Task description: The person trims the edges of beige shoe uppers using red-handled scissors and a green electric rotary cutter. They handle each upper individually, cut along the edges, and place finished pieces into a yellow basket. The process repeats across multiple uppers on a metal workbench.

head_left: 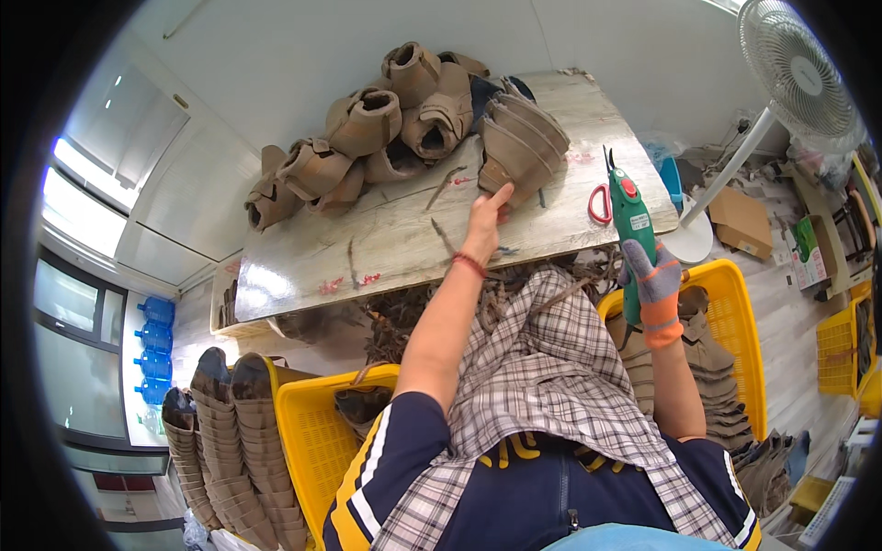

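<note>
My bare left hand [487, 223], with a red string at the wrist, grips the near end of a nested stack of brown shoe uppers [528, 151] on the table. The thumb lies on its near edge; the other fingers are mostly hidden. My right hand [656, 280], in a grey and orange glove, is closed around green electric scissors [633, 216]. Their dark, narrow blades point up and away from me, to the right of the stack. A red-handled pair of scissors [600, 204] lies beside the tool at the table's right side.
A heap of brown shoe uppers [367, 124] covers the back left of the table [303, 262]. Cut strips lie on the tabletop and below it. Yellow baskets [303, 413] flank me, with tall stacks of uppers [225, 432] at the left. A white fan [735, 165] stands at the right.
</note>
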A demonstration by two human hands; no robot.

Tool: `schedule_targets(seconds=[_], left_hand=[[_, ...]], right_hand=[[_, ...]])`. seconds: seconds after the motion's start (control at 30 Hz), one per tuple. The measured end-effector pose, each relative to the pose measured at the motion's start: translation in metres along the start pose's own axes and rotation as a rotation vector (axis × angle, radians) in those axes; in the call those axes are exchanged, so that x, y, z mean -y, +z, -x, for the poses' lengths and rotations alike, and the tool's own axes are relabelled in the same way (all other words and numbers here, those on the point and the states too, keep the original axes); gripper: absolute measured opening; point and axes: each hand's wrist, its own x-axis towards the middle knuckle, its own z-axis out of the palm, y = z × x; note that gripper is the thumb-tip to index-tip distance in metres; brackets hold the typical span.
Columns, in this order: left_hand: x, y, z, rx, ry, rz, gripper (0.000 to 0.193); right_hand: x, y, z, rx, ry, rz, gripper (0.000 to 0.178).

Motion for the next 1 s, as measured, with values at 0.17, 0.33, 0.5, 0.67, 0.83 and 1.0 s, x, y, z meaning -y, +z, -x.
schedule_targets(seconds=[0.17, 0.33, 0.5, 0.67, 0.83, 1.0], left_hand=[[-0.002, 0.03, -0.014, -0.139, 0.296, 0.005, 0.026], [-0.03, -0.013, -0.001, 0.091, 0.526, -0.199, 0.029], [-0.093, -0.05, 0.059, 0.106, 0.435, -0.029, 0.023], [-0.169, -0.108, 0.116, -0.067, 0.264, 0.521, 0.032], [-0.197, -0.168, 0.153, -0.009, 0.054, 0.755, 0.03], [-0.187, -0.185, 0.164, 0.113, -0.025, 0.906, 0.03]], right_hand=[[-0.005, 0.003, 0.005, -0.013, -0.013, 0.019, 0.027], [-0.009, 0.004, 0.003, 0.0, 0.024, 0.019, 0.028], [-0.016, 0.01, -0.002, 0.078, -0.021, 0.107, 0.035], [-0.016, 0.034, 0.004, 0.172, -0.228, 0.345, 0.048], [-0.007, 0.058, 0.013, 0.218, -0.624, 0.722, 0.055], [-0.013, 0.061, 0.007, 0.214, -0.942, 0.873, 0.063]])
